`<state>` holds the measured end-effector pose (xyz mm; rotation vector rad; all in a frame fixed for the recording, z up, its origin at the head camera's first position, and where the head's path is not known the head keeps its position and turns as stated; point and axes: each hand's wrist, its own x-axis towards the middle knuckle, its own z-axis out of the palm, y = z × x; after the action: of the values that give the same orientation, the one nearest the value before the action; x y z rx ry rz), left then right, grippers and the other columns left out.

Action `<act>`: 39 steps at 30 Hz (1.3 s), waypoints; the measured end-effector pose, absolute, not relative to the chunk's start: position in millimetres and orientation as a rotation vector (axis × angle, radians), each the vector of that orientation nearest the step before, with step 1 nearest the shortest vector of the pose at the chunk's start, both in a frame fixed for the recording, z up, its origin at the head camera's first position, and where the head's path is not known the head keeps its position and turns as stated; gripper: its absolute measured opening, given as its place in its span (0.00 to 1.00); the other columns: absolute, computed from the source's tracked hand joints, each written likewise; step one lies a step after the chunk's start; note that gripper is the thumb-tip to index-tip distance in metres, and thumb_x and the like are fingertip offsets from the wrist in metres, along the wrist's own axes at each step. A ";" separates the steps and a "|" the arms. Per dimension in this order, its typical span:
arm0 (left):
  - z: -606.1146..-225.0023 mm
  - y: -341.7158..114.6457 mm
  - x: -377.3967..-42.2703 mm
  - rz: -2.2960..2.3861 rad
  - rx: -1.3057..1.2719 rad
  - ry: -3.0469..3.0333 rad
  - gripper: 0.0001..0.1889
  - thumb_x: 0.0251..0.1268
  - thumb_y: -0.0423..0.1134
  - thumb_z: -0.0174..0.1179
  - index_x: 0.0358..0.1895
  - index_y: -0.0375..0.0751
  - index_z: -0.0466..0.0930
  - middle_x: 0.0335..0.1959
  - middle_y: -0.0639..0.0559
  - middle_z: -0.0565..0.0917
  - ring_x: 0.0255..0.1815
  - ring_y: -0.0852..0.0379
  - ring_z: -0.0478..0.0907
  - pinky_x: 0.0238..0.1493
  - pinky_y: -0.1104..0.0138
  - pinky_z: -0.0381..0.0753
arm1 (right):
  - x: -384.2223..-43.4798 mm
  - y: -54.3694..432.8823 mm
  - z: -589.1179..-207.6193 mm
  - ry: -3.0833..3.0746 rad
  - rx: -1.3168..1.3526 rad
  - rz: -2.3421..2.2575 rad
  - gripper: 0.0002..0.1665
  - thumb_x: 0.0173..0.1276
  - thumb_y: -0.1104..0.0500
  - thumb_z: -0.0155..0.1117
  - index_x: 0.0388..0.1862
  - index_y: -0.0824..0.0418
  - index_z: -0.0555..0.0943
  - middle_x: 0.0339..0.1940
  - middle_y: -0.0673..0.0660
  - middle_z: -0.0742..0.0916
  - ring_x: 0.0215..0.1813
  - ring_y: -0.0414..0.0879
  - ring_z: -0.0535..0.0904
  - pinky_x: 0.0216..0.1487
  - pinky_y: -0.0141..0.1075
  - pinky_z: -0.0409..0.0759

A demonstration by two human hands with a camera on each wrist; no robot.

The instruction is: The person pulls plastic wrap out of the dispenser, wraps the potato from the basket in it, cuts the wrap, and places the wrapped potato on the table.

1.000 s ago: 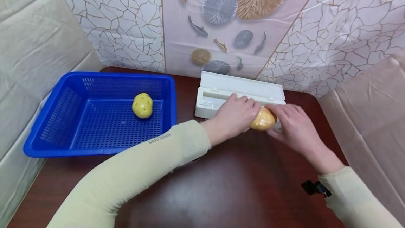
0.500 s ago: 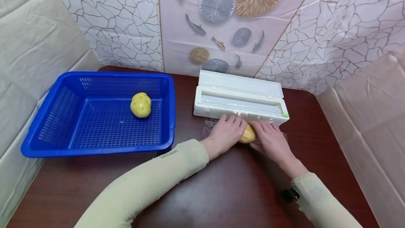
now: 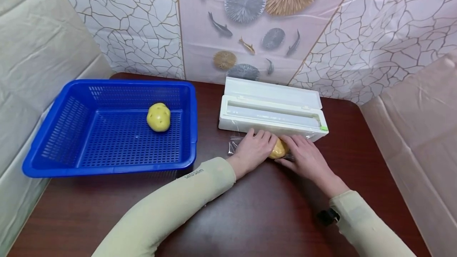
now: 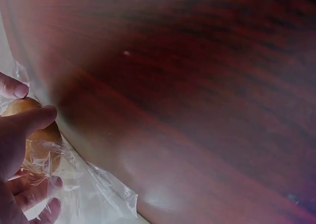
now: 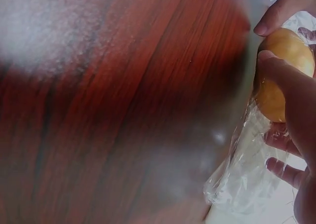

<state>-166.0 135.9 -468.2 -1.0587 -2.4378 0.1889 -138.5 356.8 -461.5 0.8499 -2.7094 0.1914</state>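
Note:
In the head view a yellow potato point(image 3: 278, 150) sits low over the table between my two hands, just in front of a white cling film box point(image 3: 273, 129). My left hand point(image 3: 252, 149) holds its left end, and my right hand point(image 3: 306, 158) grips it from the right. Clear cling film point(image 3: 233, 144) spreads out past the left hand. Both wrist views show thumbs on the potato point(image 5: 284, 46), with crinkled film point(image 4: 98, 197) bunched around it and under the fingers. The hands hide much of the potato from above.
The box's lid point(image 3: 273, 91) stands open at the back, a film roll point(image 3: 273, 116) lying inside. On the left, a blue plastic basket point(image 3: 107, 172) holds another yellow potato point(image 3: 158, 117). Fabric-covered walls point(image 3: 410, 118) border the dark table point(image 3: 228, 213).
Both hands have come left and nearer with the potato, from over the box's right front to the table before it. The film roll has come into view. Over the last half second they barely move.

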 end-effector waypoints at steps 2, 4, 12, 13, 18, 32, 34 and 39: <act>-469.4 134.7 -167.6 0.177 -1.055 -2.434 0.14 0.83 0.45 0.50 0.61 0.51 0.80 0.50 0.57 0.84 0.49 0.59 0.81 0.48 0.63 0.77 | -140.1 356.5 -461.0 -2.710 0.857 0.196 0.44 0.57 0.49 0.86 0.67 0.64 0.77 0.51 0.64 0.85 0.53 0.63 0.82 0.54 0.59 0.80; -470.2 133.5 -169.6 0.159 -1.061 -2.445 0.14 0.81 0.46 0.54 0.62 0.52 0.80 0.52 0.58 0.84 0.50 0.59 0.81 0.49 0.63 0.77 | -141.6 356.5 -460.9 -2.707 0.861 0.202 0.45 0.57 0.50 0.86 0.68 0.64 0.77 0.51 0.64 0.85 0.53 0.63 0.82 0.55 0.59 0.80; -462.5 125.1 -173.5 0.023 -1.175 -2.667 0.42 0.62 0.63 0.75 0.75 0.49 0.72 0.65 0.56 0.80 0.64 0.55 0.77 0.56 0.59 0.76 | -144.8 358.3 -463.9 -2.676 0.860 0.207 0.45 0.55 0.50 0.87 0.67 0.65 0.77 0.49 0.65 0.85 0.51 0.65 0.82 0.52 0.59 0.80; -461.0 123.9 -173.4 0.007 -1.178 -2.682 0.43 0.62 0.63 0.74 0.76 0.49 0.71 0.67 0.55 0.79 0.65 0.55 0.77 0.57 0.59 0.76 | -144.7 358.4 -463.8 -2.676 0.857 0.202 0.46 0.54 0.50 0.87 0.67 0.65 0.77 0.50 0.65 0.85 0.51 0.65 0.82 0.52 0.59 0.80; -453.4 114.6 -169.9 -0.054 -1.166 -2.634 0.42 0.65 0.64 0.71 0.77 0.48 0.73 0.69 0.54 0.78 0.68 0.54 0.75 0.60 0.59 0.75 | -144.9 358.3 -462.4 -2.687 0.854 0.170 0.46 0.54 0.51 0.87 0.67 0.65 0.76 0.51 0.65 0.85 0.52 0.64 0.82 0.51 0.59 0.80; -458.4 102.0 -174.8 -0.146 -1.125 -2.702 0.23 0.75 0.59 0.63 0.62 0.48 0.81 0.52 0.54 0.84 0.54 0.54 0.81 0.49 0.60 0.76 | -143.1 357.6 -460.7 -2.750 0.836 0.236 0.46 0.56 0.50 0.87 0.69 0.64 0.75 0.55 0.64 0.84 0.56 0.63 0.81 0.55 0.59 0.79; -459.1 102.0 -176.3 -0.161 -1.124 -2.718 0.23 0.75 0.58 0.63 0.62 0.48 0.81 0.52 0.54 0.85 0.54 0.54 0.81 0.50 0.59 0.77 | -142.8 357.2 -459.9 -2.756 0.839 0.268 0.46 0.57 0.48 0.86 0.69 0.63 0.75 0.55 0.64 0.84 0.57 0.63 0.81 0.56 0.59 0.79; -455.3 102.1 -178.6 -0.270 -1.088 -2.755 0.21 0.74 0.54 0.63 0.62 0.49 0.81 0.54 0.54 0.86 0.58 0.53 0.82 0.53 0.57 0.80 | -140.9 357.9 -458.2 -2.770 0.840 0.330 0.45 0.59 0.48 0.85 0.69 0.64 0.76 0.56 0.64 0.85 0.59 0.63 0.81 0.59 0.60 0.78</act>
<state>-178.6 102.1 -455.3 -1.0876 -2.7554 -0.2701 -140.9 357.9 -458.2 0.8395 -2.7695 0.3298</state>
